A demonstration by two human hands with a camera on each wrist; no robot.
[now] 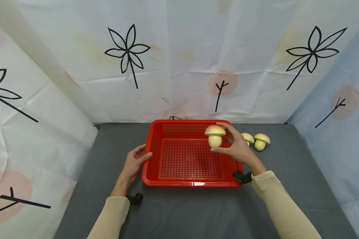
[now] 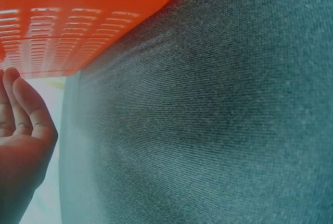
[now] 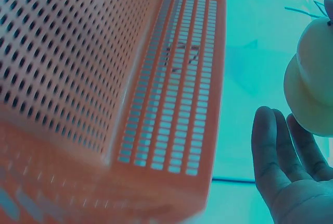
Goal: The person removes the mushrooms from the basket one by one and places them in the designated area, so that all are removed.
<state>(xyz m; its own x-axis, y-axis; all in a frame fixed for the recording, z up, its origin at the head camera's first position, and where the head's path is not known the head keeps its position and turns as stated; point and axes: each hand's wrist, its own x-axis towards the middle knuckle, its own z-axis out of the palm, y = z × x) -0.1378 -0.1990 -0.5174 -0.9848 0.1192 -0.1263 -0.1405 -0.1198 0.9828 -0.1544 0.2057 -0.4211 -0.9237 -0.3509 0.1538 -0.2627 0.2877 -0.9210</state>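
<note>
A toy mushroom [image 1: 215, 135] with a pale yellow stem and a pinkish-yellow cap is held upright between the thumb and fingers of my right hand [image 1: 239, 146]. It hangs over the right part of a red plastic basket [image 1: 173, 183]. In the right wrist view the mushroom [image 3: 315, 78] shows at the right edge, beyond the basket's slotted wall. My left hand [image 1: 133, 163] grips the basket's left side, thumb over the rim and fingers along the outer wall. Its fingers [image 2: 32, 104] show beside the basket's slotted side in the left wrist view.
Two more toy mushrooms lie right of the basket: one [image 1: 247, 137] partly hidden behind my right hand, the other [image 1: 261, 142] fully visible. Grey cloth [image 1: 191, 212] covers the table. A white patterned curtain [image 1: 185, 59] rises along the back and both sides.
</note>
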